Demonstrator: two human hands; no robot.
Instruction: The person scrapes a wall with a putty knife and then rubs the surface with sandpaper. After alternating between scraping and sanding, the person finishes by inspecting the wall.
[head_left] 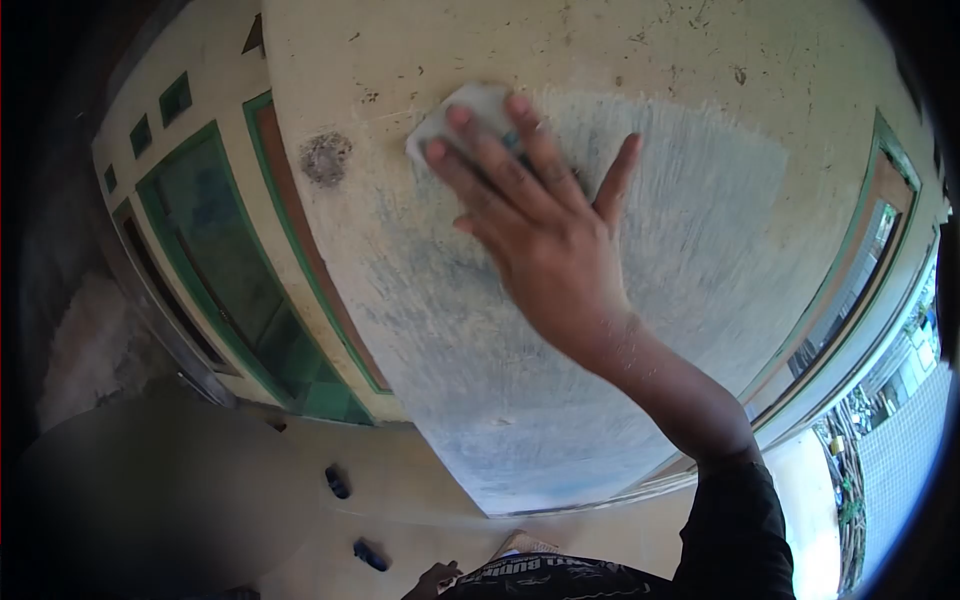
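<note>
my right hand (535, 235) lies open and flat on the wall (700, 60), fingers (500, 170) stretched out and a little spread; under the fingertips i press a small pale pad (483, 100) against the surface, not pinching it, only pinning it there; the little finger stands off to the right, on bare wall; my left hand (435, 578) is low, well below the right wrist and close to my body, and so little of it shows that i cannot tell whether it is open or closed.

around and below the right hand spreads a paler, streaked patch (690, 230), its fine strokes running up and down; to the left of the pad, near but apart from it, sits a dark grey spot (325, 158) on yellower surface; further left stands a green-framed door (230, 270).

to rub well here, i judge that the pressure should come through the whole flat of the fingers, not the tips alone, so the pad does not curl or slip out at its free left corner; strokes should overlap the patch's edge so that no hard line shows; the pad sits at the upper left rim of the patch, so the yellow ground above and left of my fingers looks like the part that wants light, even passes; the arm is stretched far up, so i should mind my balance.
</note>
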